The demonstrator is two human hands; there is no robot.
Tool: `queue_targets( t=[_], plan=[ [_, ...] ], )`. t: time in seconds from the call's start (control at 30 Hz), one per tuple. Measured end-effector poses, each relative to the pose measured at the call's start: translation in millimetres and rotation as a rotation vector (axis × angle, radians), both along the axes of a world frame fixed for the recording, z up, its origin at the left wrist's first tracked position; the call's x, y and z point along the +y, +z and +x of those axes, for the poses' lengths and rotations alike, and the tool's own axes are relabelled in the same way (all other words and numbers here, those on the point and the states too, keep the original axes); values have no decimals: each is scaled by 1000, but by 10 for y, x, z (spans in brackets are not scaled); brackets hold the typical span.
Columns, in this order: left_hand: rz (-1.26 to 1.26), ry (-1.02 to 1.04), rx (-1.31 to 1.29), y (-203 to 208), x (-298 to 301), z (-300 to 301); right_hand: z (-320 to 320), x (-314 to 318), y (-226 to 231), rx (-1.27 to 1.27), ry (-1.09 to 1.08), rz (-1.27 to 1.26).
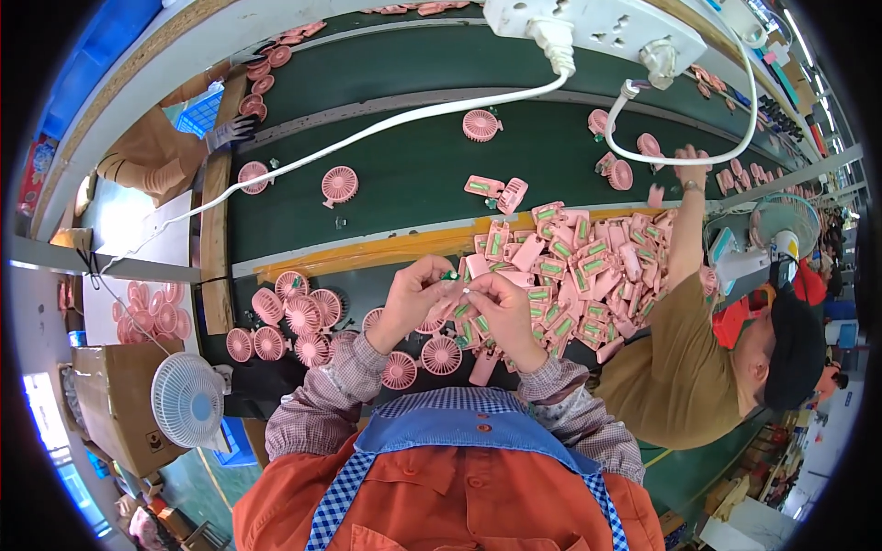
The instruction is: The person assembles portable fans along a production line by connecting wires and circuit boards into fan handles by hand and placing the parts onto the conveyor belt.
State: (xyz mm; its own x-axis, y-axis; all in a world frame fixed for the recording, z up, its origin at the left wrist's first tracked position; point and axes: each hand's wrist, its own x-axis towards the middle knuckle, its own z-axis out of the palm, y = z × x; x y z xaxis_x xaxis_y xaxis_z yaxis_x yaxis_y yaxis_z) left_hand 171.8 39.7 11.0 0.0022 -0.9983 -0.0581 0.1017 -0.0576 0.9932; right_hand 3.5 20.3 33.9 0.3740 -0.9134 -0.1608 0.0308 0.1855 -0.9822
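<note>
Close together over the near side of the bench, both my hands are closed in pinches. Between the fingertips of my left hand (pixel 415 299) is a small green circuit board (pixel 450 275). My right hand (pixel 505 317) pinches a tiny white connector (pixel 467 290) just beside it; any wires are too fine to make out. Several round pink fan heads (pixel 303 314) lie left of and below my left hand. Right of my right hand spreads a heap of pink handle casings (pixel 579 266), many with a green cell-like part inside.
Beyond a yellow-taped ledge (pixel 386 246) runs a green conveyor belt (pixel 395 156) carrying scattered pink fans. A white power strip (pixel 597 28) and its looping cable hang above. A co-worker (pixel 680 358) at right reaches over the belt; another person's gloved hand (pixel 230 133) shows far left.
</note>
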Motion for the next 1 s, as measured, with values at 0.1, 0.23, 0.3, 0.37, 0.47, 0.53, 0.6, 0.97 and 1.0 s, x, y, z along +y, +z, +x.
queue_targets(
  t=[0.1,0.23,0.3,0.37,0.47,0.53,0.6,0.97,1.0],
  plan=[
    [6,-57,35,38,24,-73,-6,-3,26,-19,-27,-4],
    [29,-93,-8,53,45,-92,-47,-26,68,0,-17,-27],
    [14,-150,-128,126,38,-90,-90,-46,84,16,7,-32],
    [-10,-163,-178,198,26,-104,-120,-64,95,61,39,-29],
    [-71,-157,-221,239,26,-132,-121,-78,148,74,41,-23],
    [-108,-140,-214,241,31,-168,-96,-81,182,52,26,-38],
    [-108,-26,-149,231,38,-212,-82,-90,197,30,11,-53],
    [-303,-132,-492,428,-44,-116,-123,-120,347,206,66,-150],
    [-357,-155,-533,445,-50,-105,-137,-133,344,205,64,-152]
  ],
)
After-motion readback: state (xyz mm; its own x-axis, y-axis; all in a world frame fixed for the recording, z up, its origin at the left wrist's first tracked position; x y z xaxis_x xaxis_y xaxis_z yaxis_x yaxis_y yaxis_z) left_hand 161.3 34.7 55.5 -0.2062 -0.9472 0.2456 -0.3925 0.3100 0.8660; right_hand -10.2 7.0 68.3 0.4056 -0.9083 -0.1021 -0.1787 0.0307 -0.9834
